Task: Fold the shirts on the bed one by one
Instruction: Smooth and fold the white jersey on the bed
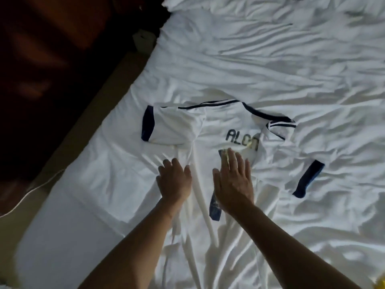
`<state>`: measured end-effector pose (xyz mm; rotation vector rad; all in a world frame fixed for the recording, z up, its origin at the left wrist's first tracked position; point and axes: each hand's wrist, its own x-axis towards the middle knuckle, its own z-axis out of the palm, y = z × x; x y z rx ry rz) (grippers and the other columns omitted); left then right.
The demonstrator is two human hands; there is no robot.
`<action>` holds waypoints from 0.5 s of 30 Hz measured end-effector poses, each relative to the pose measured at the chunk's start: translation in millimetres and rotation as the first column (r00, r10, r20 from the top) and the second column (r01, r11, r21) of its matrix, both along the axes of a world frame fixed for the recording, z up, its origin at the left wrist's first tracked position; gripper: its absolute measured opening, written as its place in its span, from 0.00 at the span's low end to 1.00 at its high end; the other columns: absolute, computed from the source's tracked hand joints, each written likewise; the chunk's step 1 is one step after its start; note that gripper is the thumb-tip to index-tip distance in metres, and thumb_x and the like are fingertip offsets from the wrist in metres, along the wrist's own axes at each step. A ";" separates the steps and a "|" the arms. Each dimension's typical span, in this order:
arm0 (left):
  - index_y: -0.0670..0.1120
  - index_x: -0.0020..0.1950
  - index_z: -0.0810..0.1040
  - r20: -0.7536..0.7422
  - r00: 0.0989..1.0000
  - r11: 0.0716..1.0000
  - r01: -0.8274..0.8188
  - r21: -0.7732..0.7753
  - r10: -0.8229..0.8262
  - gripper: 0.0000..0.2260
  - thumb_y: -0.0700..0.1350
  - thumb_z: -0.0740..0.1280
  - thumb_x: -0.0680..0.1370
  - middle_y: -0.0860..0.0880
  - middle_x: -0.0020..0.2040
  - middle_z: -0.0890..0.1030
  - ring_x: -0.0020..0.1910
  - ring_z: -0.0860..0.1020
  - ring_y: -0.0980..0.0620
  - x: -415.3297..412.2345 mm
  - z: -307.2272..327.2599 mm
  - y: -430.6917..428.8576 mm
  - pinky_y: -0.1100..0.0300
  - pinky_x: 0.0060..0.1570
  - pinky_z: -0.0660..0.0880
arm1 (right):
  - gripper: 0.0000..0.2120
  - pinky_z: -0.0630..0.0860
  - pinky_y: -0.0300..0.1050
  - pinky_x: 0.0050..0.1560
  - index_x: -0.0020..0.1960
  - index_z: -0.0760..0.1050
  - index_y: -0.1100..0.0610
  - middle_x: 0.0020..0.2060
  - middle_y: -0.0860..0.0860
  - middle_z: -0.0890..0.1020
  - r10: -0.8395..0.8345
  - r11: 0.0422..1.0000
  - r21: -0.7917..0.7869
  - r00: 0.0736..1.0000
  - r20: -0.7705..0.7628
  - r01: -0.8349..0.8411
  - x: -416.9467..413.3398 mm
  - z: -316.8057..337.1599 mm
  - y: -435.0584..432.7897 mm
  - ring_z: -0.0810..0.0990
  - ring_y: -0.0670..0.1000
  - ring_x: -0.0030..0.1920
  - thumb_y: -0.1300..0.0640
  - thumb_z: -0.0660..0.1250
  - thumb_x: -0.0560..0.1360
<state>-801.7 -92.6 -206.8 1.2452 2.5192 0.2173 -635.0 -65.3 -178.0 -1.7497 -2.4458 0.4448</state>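
Observation:
A white sports shirt (220, 126) with dark blue trim lies back-up on the white bed (270, 59), collar away from me. Dark letters "ALON" show below the collar. Its left sleeve (166, 126) is folded in over the body; the right sleeve, with its blue cuff (308, 178), lies crumpled out to the right. My left hand (175, 180) rests flat on the shirt's middle, fingers spread. My right hand (233, 180) lies flat beside it, covering part of a dark printed number. Neither hand grips any cloth.
The bed's left edge (100, 130) runs diagonally, with dark floor beyond it. A white cable (27, 195) trails along the floor at lower left. The wrinkled sheet stretches far right and back. Something yellow (378, 285) peeks in at the bottom right corner.

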 end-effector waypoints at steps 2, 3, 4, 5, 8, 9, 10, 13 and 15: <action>0.42 0.67 0.74 0.005 1.000 0.999 -0.016 -0.028 0.016 0.21 0.58 0.60 0.84 0.41 0.65 0.75 0.63 0.75 0.39 -7.5 -3.9 16.4 0.44 0.58 0.76 | 0.27 0.63 0.61 0.77 0.77 0.65 0.60 0.74 0.58 0.70 -0.008 1.000 0.027 1.000 0.001 0.008 -17.6 -0.3 28.1 0.68 0.60 0.74 0.46 0.50 0.85; 0.42 0.67 0.74 0.018 0.999 0.999 -0.029 -0.031 0.030 0.22 0.58 0.61 0.84 0.41 0.64 0.75 0.63 0.75 0.40 -10.6 -5.0 24.3 0.44 0.58 0.76 | 0.25 0.68 0.59 0.72 0.76 0.68 0.59 0.70 0.58 0.74 -0.006 1.000 0.029 1.000 0.010 0.006 -25.5 -0.9 41.9 0.72 0.60 0.70 0.47 0.52 0.85; 0.42 0.66 0.74 0.033 0.998 0.999 -0.044 -0.028 0.045 0.22 0.59 0.61 0.83 0.41 0.64 0.76 0.62 0.76 0.40 -13.1 -6.7 31.4 0.44 0.57 0.76 | 0.23 0.70 0.57 0.67 0.74 0.69 0.59 0.67 0.57 0.75 0.001 1.000 0.016 1.000 0.022 -0.001 -33.0 -2.0 55.1 0.73 0.59 0.66 0.48 0.54 0.85; 0.43 0.66 0.75 0.047 0.997 0.998 -0.057 -0.019 0.058 0.22 0.59 0.62 0.83 0.41 0.62 0.77 0.61 0.77 0.40 -15.0 -8.3 37.7 0.45 0.57 0.77 | 0.21 0.72 0.56 0.65 0.74 0.70 0.58 0.66 0.57 0.76 0.009 1.000 -0.006 1.000 0.028 -0.009 -40.2 -3.4 67.8 0.73 0.58 0.65 0.49 0.55 0.85; 0.43 0.64 0.77 0.073 0.995 0.996 -0.072 0.046 0.069 0.22 0.60 0.63 0.81 0.42 0.58 0.79 0.57 0.79 0.41 -16.6 -12.8 53.6 0.47 0.54 0.78 | 0.19 0.74 0.55 0.62 0.74 0.69 0.58 0.65 0.57 0.76 0.019 0.997 -0.079 0.999 -0.027 -0.021 -60.7 -9.1 102.4 0.74 0.58 0.63 0.52 0.55 0.86; 0.43 0.63 0.78 0.071 0.995 0.995 -0.069 0.066 0.064 0.21 0.59 0.64 0.81 0.42 0.57 0.80 0.55 0.80 0.41 -16.6 -15.2 58.1 0.47 0.52 0.78 | 0.19 0.75 0.54 0.61 0.74 0.68 0.59 0.64 0.58 0.77 0.026 0.995 -0.091 0.999 -0.047 -0.030 -67.2 -11.5 113.0 0.75 0.58 0.63 0.53 0.55 0.86; 0.43 0.61 0.79 0.071 0.996 0.995 -0.067 0.080 0.061 0.20 0.58 0.64 0.81 0.43 0.56 0.81 0.54 0.80 0.41 -16.7 -17.9 62.0 0.48 0.51 0.78 | 0.19 0.75 0.53 0.60 0.74 0.68 0.59 0.64 0.59 0.77 0.034 0.994 -0.099 0.997 -0.065 -0.040 -73.5 -14.1 123.0 0.76 0.58 0.62 0.54 0.55 0.86; 0.43 0.54 0.81 0.087 0.994 0.990 -0.080 0.116 0.070 0.14 0.54 0.66 0.81 0.43 0.51 0.82 0.49 0.82 0.40 -17.6 -24.8 69.1 0.49 0.46 0.78 | 0.19 0.76 0.54 0.58 0.75 0.67 0.59 0.64 0.60 0.79 0.022 0.990 -0.134 0.991 -0.132 -0.040 -90.4 -19.1 146.8 0.78 0.60 0.62 0.56 0.56 0.86; 0.43 0.49 0.81 0.083 0.994 0.987 -0.087 0.135 0.076 0.12 0.52 0.68 0.80 0.44 0.47 0.82 0.46 0.82 0.40 -18.9 -28.2 70.3 0.49 0.42 0.77 | 0.19 0.77 0.55 0.56 0.76 0.65 0.58 0.63 0.61 0.80 0.008 0.989 -0.145 0.987 -0.160 -0.032 -99.0 -22.2 158.1 0.80 0.61 0.60 0.56 0.56 0.86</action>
